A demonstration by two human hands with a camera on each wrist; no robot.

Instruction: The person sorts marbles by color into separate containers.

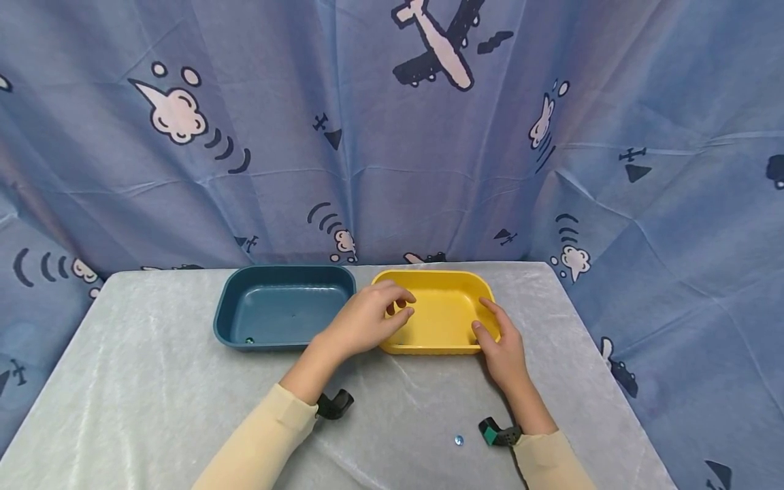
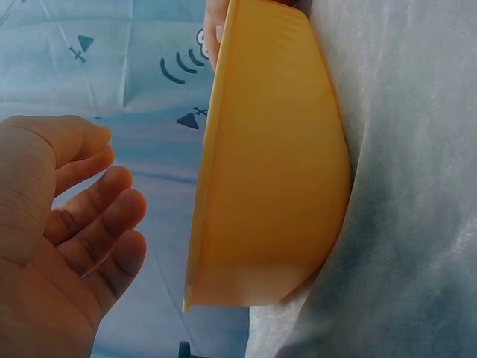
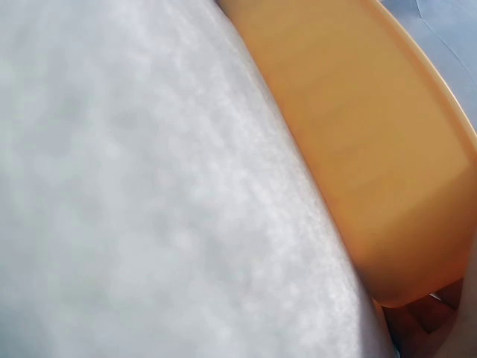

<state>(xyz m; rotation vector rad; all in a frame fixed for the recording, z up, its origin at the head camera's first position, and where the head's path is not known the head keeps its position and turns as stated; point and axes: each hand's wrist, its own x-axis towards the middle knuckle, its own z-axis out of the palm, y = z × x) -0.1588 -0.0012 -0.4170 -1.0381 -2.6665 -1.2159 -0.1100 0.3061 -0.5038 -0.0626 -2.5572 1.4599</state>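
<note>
A yellow plastic tray [image 1: 437, 350] stands on the table, its inside facing up in the head view. My right hand [image 1: 505, 350] grips its right end, thumb over the rim and other fingers around the outside. In the right wrist view, fingers [image 3: 421, 321] show under the corner of the yellow tray [image 3: 358, 149]. Over the tray's left end hovers my left hand [image 1: 373, 316], fingers loosely bent and holding nothing. The left wrist view has that hand [image 2: 71, 231] apart from the tray wall [image 2: 268, 164].
Left of the yellow tray is a dark teal tray [image 1: 284, 270] with a small green shiny piece [image 1: 249, 340] in its near left corner. A small blue glassy piece [image 1: 459, 440] lies on the pale cloth [image 1: 404, 422] near the right wrist. A patterned curtain [image 1: 282, 136] hangs behind the table.
</note>
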